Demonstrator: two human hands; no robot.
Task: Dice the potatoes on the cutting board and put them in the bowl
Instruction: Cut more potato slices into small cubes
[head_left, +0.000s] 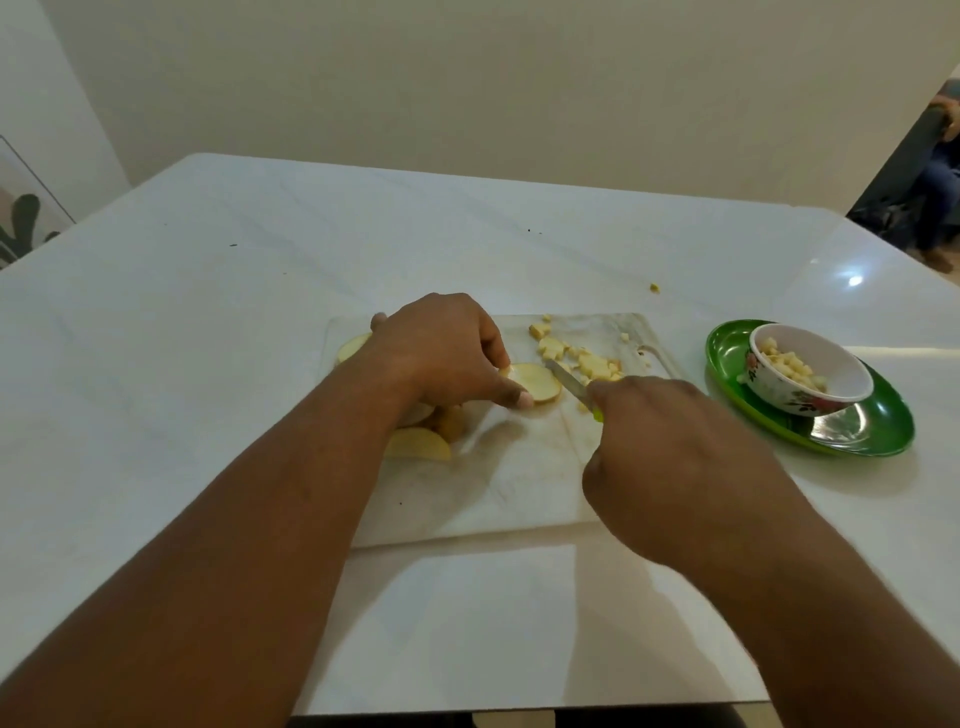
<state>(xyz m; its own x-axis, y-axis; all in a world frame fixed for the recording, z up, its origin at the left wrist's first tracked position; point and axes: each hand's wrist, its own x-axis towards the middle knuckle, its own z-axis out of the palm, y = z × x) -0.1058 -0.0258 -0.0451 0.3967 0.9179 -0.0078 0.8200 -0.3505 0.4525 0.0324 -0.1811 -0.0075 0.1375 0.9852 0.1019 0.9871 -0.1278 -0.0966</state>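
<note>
Hands over board (519, 483): left hand (441, 353) fingers (519, 399) pinch potato slice (537, 382) flat; right hand (660, 447) grips knife (569, 382), blade touching slice's right edge.

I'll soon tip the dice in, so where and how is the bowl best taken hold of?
Judging by its pose, grip the bowl by its rim on the near left side, thumb outside on the flowered wall, fingers just over the lip. It sits upright on the green plate, its open mouth holding dice, so a top grasp would meet food. Come from the board side, where nothing blocks.
</note>
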